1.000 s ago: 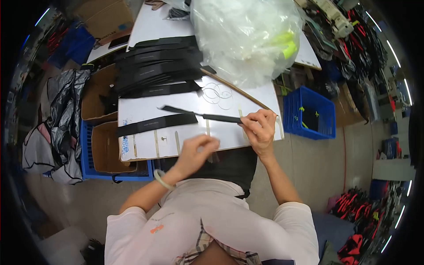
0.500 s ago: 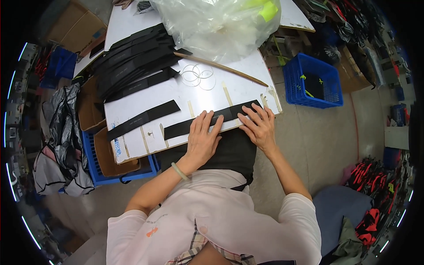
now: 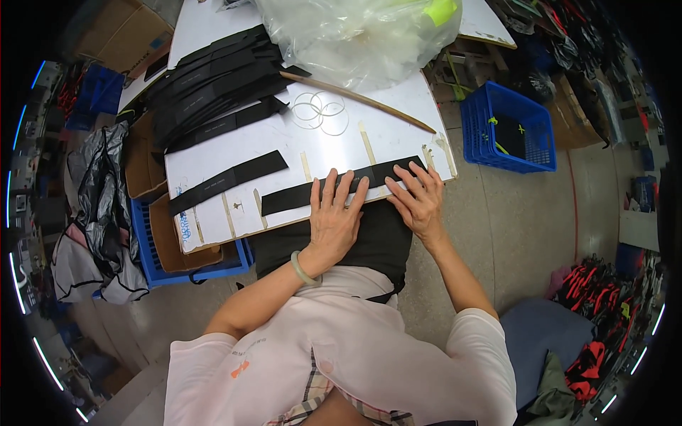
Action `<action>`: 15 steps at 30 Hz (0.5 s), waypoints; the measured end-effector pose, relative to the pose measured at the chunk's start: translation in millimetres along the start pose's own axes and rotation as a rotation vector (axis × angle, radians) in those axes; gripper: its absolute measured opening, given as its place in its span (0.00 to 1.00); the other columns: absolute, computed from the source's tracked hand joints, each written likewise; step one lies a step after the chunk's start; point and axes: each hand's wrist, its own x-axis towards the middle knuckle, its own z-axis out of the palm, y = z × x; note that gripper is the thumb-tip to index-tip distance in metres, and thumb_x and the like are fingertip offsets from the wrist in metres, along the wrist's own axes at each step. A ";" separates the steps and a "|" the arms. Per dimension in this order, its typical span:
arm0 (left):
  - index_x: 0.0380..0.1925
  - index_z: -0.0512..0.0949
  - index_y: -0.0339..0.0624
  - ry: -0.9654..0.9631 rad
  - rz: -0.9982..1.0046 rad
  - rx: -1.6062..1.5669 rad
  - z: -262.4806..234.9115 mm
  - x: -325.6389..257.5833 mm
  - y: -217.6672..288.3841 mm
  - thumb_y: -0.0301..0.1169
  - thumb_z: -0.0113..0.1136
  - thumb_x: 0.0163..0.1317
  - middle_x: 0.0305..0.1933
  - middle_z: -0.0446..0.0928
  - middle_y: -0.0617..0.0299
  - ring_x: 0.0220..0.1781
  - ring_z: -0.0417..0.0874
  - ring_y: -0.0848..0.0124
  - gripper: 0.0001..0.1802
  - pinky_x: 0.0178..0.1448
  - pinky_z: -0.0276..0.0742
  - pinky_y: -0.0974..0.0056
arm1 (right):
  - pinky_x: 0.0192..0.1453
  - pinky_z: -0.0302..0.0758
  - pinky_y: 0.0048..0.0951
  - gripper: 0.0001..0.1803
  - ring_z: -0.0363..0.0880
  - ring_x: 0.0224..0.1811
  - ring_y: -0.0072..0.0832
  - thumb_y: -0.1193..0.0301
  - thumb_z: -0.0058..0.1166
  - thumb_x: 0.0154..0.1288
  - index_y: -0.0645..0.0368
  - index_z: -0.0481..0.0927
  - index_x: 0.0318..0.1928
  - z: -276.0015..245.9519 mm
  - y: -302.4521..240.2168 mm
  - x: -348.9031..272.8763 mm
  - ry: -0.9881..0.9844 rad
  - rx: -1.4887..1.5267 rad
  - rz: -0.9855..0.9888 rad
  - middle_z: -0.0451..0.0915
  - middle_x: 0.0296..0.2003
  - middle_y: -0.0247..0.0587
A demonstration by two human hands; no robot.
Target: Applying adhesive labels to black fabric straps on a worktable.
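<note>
A long black fabric strip (image 3: 288, 200) lies flat along the near edge of the white table. Across its middle rests my left hand (image 3: 335, 216), fingers stretched out and apart. My right hand (image 3: 420, 199) lies on the strip's right end with its fingers spread. Neither hand grips the strip; both press or rest on it from above. To the left, a second black strip (image 3: 231, 181) lies by itself on the table. Further back is an overlapping pile of black strips (image 3: 213, 89).
A wooden stick (image 3: 362, 103) lies slanting on the white table (image 3: 270, 142) near several thin clear rings (image 3: 320, 112). Behind it sits a big clear plastic bag (image 3: 355, 42). Blue crates stand on the floor, one on the right (image 3: 508, 128), one at the left (image 3: 153, 245) holding cardboard.
My left hand has shifted right along the strip, and its fingers now lie straighter. My right hand stays at the right end. The whole view has shifted slightly.
</note>
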 end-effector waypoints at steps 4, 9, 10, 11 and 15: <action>0.66 0.65 0.49 -0.016 -0.016 0.015 2.5 -1.2 -0.1 0.25 0.66 0.49 0.69 0.60 0.52 0.73 0.56 0.48 0.40 0.72 0.49 0.41 | 0.69 0.56 0.44 0.19 0.67 0.64 0.33 0.64 0.65 0.56 0.43 0.83 0.51 2.7 0.5 -1.2 0.009 0.009 0.007 0.77 0.56 0.28; 0.65 0.63 0.38 -0.026 0.031 0.085 10.4 -1.3 2.1 0.25 0.60 0.52 0.72 0.56 0.46 0.75 0.53 0.44 0.36 0.73 0.48 0.41 | 0.70 0.55 0.44 0.19 0.68 0.63 0.32 0.63 0.64 0.56 0.43 0.83 0.50 4.8 0.7 -1.9 0.020 0.023 0.014 0.78 0.56 0.28; 0.64 0.63 0.33 -0.034 0.035 0.097 12.1 -1.7 3.5 0.24 0.55 0.56 0.72 0.55 0.42 0.75 0.52 0.43 0.33 0.74 0.48 0.41 | 0.70 0.55 0.44 0.19 0.68 0.63 0.32 0.63 0.64 0.56 0.43 0.83 0.50 5.0 0.6 -1.8 0.020 0.029 0.008 0.78 0.56 0.28; 0.64 0.63 0.33 -0.032 0.028 0.102 14.7 -2.9 4.0 0.24 0.55 0.56 0.72 0.55 0.42 0.75 0.52 0.43 0.33 0.74 0.48 0.41 | 0.70 0.55 0.44 0.19 0.68 0.63 0.32 0.63 0.64 0.56 0.44 0.84 0.50 5.0 0.7 -2.2 0.031 0.024 0.004 0.78 0.56 0.28; 0.63 0.63 0.30 0.045 0.079 0.178 20.2 -4.2 1.4 0.24 0.53 0.56 0.72 0.55 0.39 0.75 0.52 0.41 0.32 0.74 0.50 0.42 | 0.69 0.56 0.45 0.19 0.68 0.63 0.33 0.63 0.64 0.55 0.44 0.84 0.49 7.8 3.4 -4.1 0.055 0.017 -0.003 0.78 0.56 0.29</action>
